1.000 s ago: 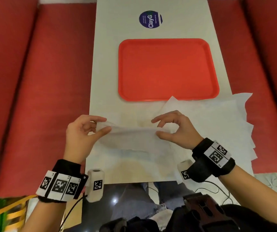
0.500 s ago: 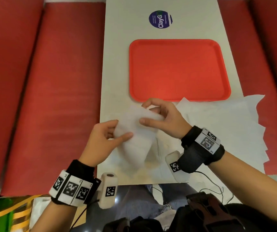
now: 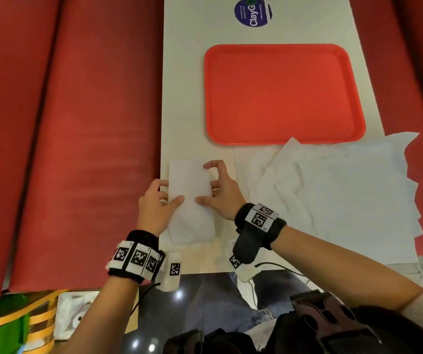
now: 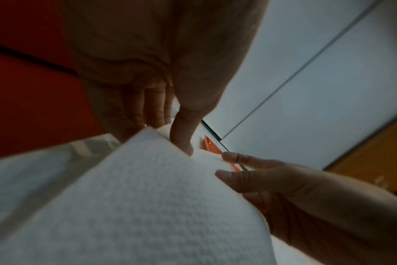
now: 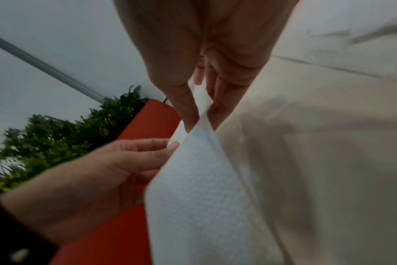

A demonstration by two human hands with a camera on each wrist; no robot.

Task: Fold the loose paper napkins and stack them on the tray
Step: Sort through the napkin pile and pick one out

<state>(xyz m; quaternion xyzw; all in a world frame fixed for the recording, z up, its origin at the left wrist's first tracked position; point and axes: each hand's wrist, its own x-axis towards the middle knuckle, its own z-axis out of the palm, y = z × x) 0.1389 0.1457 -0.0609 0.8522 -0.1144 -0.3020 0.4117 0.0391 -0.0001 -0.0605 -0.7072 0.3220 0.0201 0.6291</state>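
Observation:
A white paper napkin [image 3: 190, 198], folded into a long strip, is held over the near left part of the white table [image 3: 187, 98]. My left hand [image 3: 159, 200] pinches its left edge between thumb and fingers. My right hand [image 3: 218, 190] pinches its right edge, thumb on top. Close up, the napkin [image 4: 147, 197] fills the left wrist view, and the napkin [image 5: 200, 188] hangs from my right fingers [image 5: 186, 107] in the right wrist view. The red tray [image 3: 281, 93] lies further away with nothing on it. Several loose napkins [image 3: 333, 195] lie spread at the right.
Red bench seats [image 3: 77, 123] run along both sides of the table. A blue round sticker [image 3: 253, 12] marks the far end. The loose napkins hang over the table's right edge. A cable [image 3: 276, 267] lies near the front edge.
The napkin went from a wide horizontal fold to a narrow strip pointing away from me. Both hands came together and shifted towards the table's left edge.

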